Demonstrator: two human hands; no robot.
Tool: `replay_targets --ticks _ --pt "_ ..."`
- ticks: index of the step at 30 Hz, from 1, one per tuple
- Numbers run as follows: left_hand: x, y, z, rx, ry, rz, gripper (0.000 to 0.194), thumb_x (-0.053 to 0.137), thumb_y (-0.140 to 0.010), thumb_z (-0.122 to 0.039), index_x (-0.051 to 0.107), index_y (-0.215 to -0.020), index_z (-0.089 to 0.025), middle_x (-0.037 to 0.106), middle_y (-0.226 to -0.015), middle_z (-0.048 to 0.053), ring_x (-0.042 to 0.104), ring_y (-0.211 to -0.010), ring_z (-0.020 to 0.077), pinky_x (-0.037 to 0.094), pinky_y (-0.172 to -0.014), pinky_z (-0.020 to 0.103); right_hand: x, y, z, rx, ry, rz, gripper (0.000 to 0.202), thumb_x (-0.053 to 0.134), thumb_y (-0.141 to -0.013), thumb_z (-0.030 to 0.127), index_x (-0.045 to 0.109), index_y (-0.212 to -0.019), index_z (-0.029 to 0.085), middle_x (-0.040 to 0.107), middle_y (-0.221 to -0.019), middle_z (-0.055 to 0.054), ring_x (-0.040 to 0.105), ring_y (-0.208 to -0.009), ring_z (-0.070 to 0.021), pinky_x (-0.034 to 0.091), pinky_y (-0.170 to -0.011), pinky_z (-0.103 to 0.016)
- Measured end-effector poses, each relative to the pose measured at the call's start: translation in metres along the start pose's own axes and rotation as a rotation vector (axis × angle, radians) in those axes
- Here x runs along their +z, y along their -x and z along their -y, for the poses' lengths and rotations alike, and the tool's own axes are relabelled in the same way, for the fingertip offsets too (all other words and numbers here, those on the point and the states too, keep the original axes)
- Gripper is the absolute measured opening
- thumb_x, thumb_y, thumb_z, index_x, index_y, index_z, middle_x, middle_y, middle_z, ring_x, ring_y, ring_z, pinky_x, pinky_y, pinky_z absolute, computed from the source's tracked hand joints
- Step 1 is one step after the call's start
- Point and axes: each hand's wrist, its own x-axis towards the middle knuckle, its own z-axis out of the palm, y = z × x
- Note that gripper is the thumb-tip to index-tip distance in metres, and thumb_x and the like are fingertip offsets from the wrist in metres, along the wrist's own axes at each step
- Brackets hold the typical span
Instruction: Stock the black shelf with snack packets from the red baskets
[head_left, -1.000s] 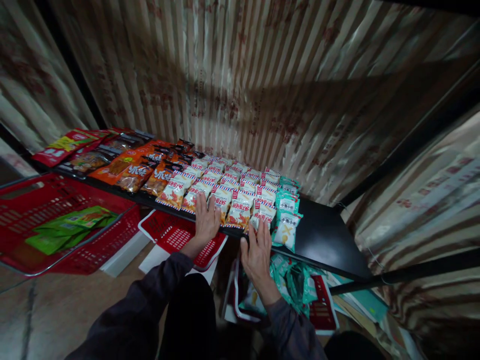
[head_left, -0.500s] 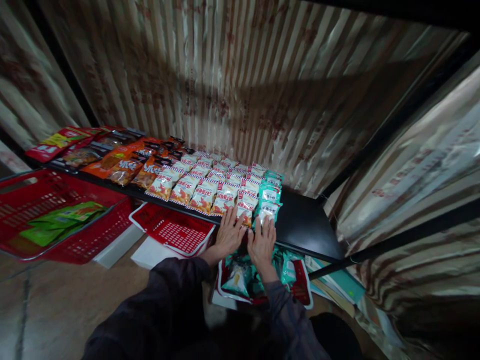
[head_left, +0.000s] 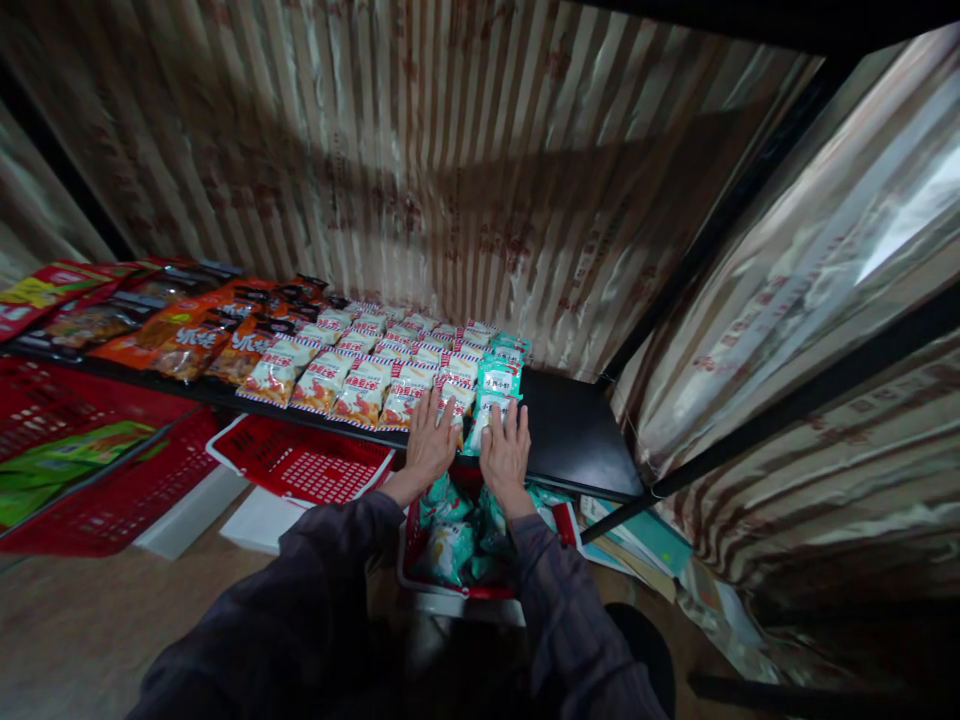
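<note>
My left hand lies with fingers spread on the front white-and-orange snack bag at the right end of its rows. Beside it, my right hand rests fingers out on the lower part of the front green snack bag. Both hands are open and palm down at the front edge of the black shelf. Behind the front green bag, more green bags run back in a column. Beneath my hands is a red basket with several green bags.
Orange snack bags and red-and-yellow bags cover the shelf's left part. Below stand a red basket with green packets and a tilted red basket. Black posts and striped sheeting enclose the shelf.
The view has swung right, so the shelf and bags appear further left. My right hand has come onto the front green bag more fully, and my left hand stays on the white-and-orange one.
</note>
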Motion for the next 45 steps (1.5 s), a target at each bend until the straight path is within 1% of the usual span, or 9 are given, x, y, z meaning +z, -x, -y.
replay_targets --ticks 7,15,17,21,26,30,39,42,45 --pt "0.014 0.001 -0.004 -0.04 0.011 -0.028 0.051 0.039 -0.095 -0.026 0.042 -0.143 -0.01 0.017 -0.161 0.017 0.007 -0.15 0.029 0.026 -0.117 0.052 0.014 -0.006 -0.005 -0.049 -0.013 0.023 0.051 0.029 -0.1 0.028 0.036 -0.148 0.013 0.026 -0.159 -0.016 0.013 -0.149 -0.0289 0.029 -0.112 -0.047" --pt "0.018 0.003 -0.006 -0.08 -0.107 -0.051 0.052 0.039 -0.096 -0.027 0.041 -0.143 -0.005 0.023 -0.157 0.023 0.009 -0.149 0.0313 0.027 -0.116 0.052 0.018 -0.003 -0.012 -0.079 -0.078 -0.007 0.053 0.028 -0.101 0.034 0.031 -0.15 0.016 0.022 -0.161 -0.014 0.008 -0.15 -0.0273 0.028 -0.114 -0.049" --pt "0.015 0.004 -0.006 -0.044 -0.127 -0.069 0.054 0.041 -0.095 -0.029 0.04 -0.144 -0.007 0.018 -0.159 0.022 0.006 -0.15 0.0317 0.024 -0.117 0.053 0.02 -0.003 -0.019 -0.03 -0.129 -0.04 0.055 0.026 -0.101 0.037 0.027 -0.152 0.014 0.02 -0.161 -0.016 0.009 -0.15 -0.027 0.027 -0.114 -0.05" --pt "0.008 0.006 -0.011 0.073 -0.135 -0.048 0.056 0.046 -0.094 -0.033 0.039 -0.147 -0.015 0.008 -0.162 0.017 0.004 -0.149 0.0335 0.019 -0.118 0.055 0.033 -0.01 -0.037 0.156 -0.278 -0.066 0.065 0.015 -0.101 0.045 0.022 -0.152 0.006 0.022 -0.159 -0.022 0.015 -0.149 -0.027 0.025 -0.116 -0.051" --pt "0.011 0.005 -0.019 0.075 -0.134 -0.022 0.06 0.053 -0.091 -0.041 0.043 -0.146 -0.018 0.013 -0.161 0.018 0.009 -0.149 0.0368 0.018 -0.117 0.056 0.044 -0.021 -0.047 0.272 -0.421 0.0 0.073 0.01 -0.097 0.054 0.025 -0.151 0.006 0.032 -0.155 -0.022 0.026 -0.146 -0.0272 0.025 -0.116 -0.052" --pt "0.017 0.003 -0.023 0.052 -0.137 -0.027 0.059 0.053 -0.091 -0.043 0.045 -0.144 -0.017 0.017 -0.16 0.019 0.011 -0.149 0.0365 0.019 -0.117 0.056 0.042 -0.021 -0.043 0.286 -0.482 0.038 0.074 0.012 -0.097 0.054 0.028 -0.149 0.003 0.035 -0.153 -0.023 0.031 -0.144 -0.0267 0.028 -0.116 -0.048" --pt "0.027 0.006 -0.028 -0.01 -0.16 -0.058 0.058 0.048 -0.094 -0.04 0.044 -0.144 -0.013 0.021 -0.159 0.02 0.012 -0.149 0.0341 0.019 -0.118 0.055 0.039 -0.02 -0.04 0.267 -0.473 0.064 0.074 0.011 -0.096 0.055 0.029 -0.149 0.005 0.037 -0.152 -0.021 0.035 -0.142 -0.0254 0.031 -0.115 -0.044" --pt "0.026 0.007 -0.029 0.003 -0.163 -0.052 0.058 0.048 -0.094 -0.039 0.042 -0.145 -0.014 0.023 -0.158 0.019 0.013 -0.149 0.0329 0.018 -0.118 0.055 0.04 -0.019 -0.042 0.244 -0.449 0.045 0.076 0.01 -0.096 0.056 0.03 -0.149 0.006 0.039 -0.151 -0.021 0.036 -0.141 -0.0261 0.031 -0.114 -0.046" --pt "0.019 0.006 -0.028 0.018 -0.148 -0.042 0.056 0.049 -0.093 -0.039 0.043 -0.145 -0.018 0.021 -0.16 0.016 0.011 -0.149 0.0331 0.018 -0.118 0.055 0.04 -0.017 -0.043 0.232 -0.415 -0.018 0.078 0.011 -0.095 0.057 0.033 -0.146 0.002 0.04 -0.149 -0.024 0.034 -0.142 -0.0281 0.029 -0.115 -0.049"
